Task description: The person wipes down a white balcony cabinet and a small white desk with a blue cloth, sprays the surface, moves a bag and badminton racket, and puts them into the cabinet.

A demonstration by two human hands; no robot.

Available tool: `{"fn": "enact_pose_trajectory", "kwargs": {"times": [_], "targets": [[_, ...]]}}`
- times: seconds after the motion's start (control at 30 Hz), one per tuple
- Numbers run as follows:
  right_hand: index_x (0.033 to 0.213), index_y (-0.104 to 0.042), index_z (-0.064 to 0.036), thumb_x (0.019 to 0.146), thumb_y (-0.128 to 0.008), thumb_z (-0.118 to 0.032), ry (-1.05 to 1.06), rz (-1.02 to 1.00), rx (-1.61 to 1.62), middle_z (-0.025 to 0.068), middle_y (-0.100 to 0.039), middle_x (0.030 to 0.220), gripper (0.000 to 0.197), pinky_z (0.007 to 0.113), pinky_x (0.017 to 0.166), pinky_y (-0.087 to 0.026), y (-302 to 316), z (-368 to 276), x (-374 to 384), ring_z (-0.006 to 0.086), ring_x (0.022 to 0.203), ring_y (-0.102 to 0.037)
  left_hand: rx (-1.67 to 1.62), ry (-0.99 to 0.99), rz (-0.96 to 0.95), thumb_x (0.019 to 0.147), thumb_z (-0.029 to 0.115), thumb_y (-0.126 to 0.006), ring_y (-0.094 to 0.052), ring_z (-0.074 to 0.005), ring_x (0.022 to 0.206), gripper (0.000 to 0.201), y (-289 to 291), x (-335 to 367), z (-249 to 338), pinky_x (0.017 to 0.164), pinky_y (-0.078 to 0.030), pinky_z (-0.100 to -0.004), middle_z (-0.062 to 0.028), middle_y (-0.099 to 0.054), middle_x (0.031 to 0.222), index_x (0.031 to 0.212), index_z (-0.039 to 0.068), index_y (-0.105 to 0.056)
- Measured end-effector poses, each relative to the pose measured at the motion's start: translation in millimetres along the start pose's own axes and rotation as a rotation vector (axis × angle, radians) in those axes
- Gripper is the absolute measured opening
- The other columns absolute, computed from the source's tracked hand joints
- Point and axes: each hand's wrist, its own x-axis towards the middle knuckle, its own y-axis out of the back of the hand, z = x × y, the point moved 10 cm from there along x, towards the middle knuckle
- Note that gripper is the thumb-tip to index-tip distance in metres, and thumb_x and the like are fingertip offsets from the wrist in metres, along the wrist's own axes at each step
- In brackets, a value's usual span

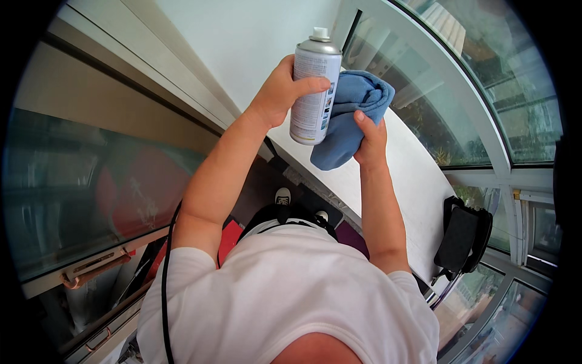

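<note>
My left hand (284, 91) is wrapped round a white spray can (313, 112), its thumb across the printed label. The can is nearly upright and has a silver shoulder and a small white nozzle on top. Just to its right, my right hand (371, 136) grips a bunched blue cloth (354, 115), with the thumb pressed on the near side and the other fingers hidden behind it. The can overlaps the cloth's left edge; whether they touch I cannot tell.
Below my hands runs a white countertop (400, 200) along the windows (418, 109). A black bag (462, 236) sits at its right end. On the left stands a cabinet with a glossy greenish panel (91, 188). A black cable (165, 291) hangs by my left arm.
</note>
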Motion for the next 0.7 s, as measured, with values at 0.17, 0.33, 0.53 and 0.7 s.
{"fn": "enact_pose_trajectory", "kwargs": {"times": [0.17, 0.33, 0.53, 0.7], "targets": [[0.126, -0.040, -0.0014, 0.074, -0.069, -0.013, 0.209, 0.008, -0.384, 0.0095, -0.051, 0.115, 0.060, 0.033, 0.092, -0.038, -18.0, -33.9, 6.1, 0.0191, 0.106, -0.048, 0.586, -0.080, 0.020, 0.063, 0.027, -0.078, -0.056, -0.0260, 0.101, 0.076, -6.8, -6.1, -30.9, 0.087, -0.044, -0.0354, -0.0166, -0.055, 0.109, 0.121, -0.004, -0.038], [0.126, -0.042, -0.0037, 0.076, -0.067, -0.013, 0.197, -0.058, -0.950, 0.0140, -0.054, 0.114, 0.057, 0.034, 0.087, -0.042, -21.3, -8.8, -24.1, 0.0259, 0.103, -0.055, 0.846, -0.019, 0.191, 0.061, 0.031, -0.078, -0.056, -0.0327, 0.103, 0.074, 22.8, -2.2, -72.6, 0.086, -0.045, -0.0378, -0.0204, -0.055, 0.110, 0.117, -0.002, -0.041], [0.122, -0.047, -0.0034, 0.078, -0.067, -0.014, 0.080, 0.301, -0.630, 0.0066, -0.056, 0.111, 0.049, 0.031, 0.089, -0.040, 67.1, -18.9, -61.3, 0.0161, 0.102, -0.051, 0.670, -0.180, 0.353, 0.061, 0.029, -0.078, -0.057, -0.0323, 0.099, 0.072, 48.6, 59.3, -52.7, 0.085, -0.047, -0.0398, -0.0196, -0.057, 0.106, 0.115, -0.002, -0.041], [0.120, -0.046, -0.0013, 0.075, -0.066, -0.009, 0.185, 0.554, -0.452, 0.0079, -0.053, 0.113, 0.050, 0.033, 0.094, -0.036, 123.9, -54.4, -101.4, 0.0188, 0.104, -0.050, 0.809, -0.245, 0.370, 0.060, 0.028, -0.079, -0.056, -0.0310, 0.100, 0.075, 44.8, 124.4, -57.6, 0.084, -0.047, -0.0393, -0.0161, -0.055, 0.109, 0.117, 0.001, -0.039]]}}
